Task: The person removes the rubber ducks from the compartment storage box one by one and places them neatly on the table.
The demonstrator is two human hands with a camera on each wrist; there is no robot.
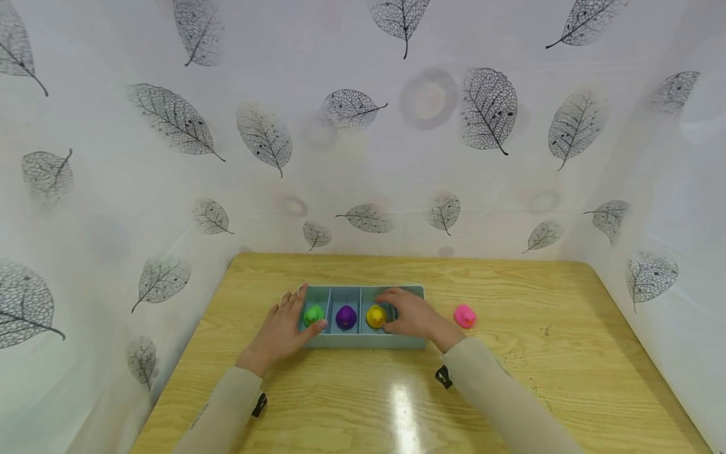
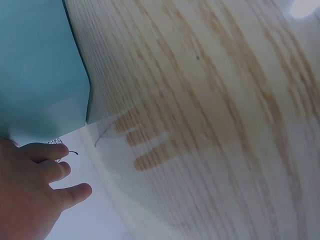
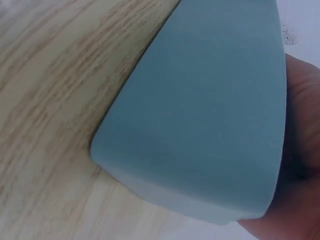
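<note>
A pale blue box [image 1: 363,342] with three compartments stands on the table. In it, left to right, sit a green toy duck [image 1: 314,314], a purple toy duck [image 1: 346,318] and a yellow toy duck [image 1: 375,317], one per compartment. My left hand [image 1: 286,328] rests at the box's left end, fingers extended along the outside and thumb over the front rim. My right hand [image 1: 416,313] reaches over the right end; its thumb and forefinger are spread about the yellow duck, with a gap at the forefinger. The right wrist view shows mostly the box's outer wall [image 3: 200,110], hiding the fingertips.
A pink toy duck [image 1: 465,316] lies on the wooden table [image 1: 510,372], to the right of the box and beyond my right wrist. A white leaf-patterned sheet [image 1: 363,157] stands behind the table and along both sides.
</note>
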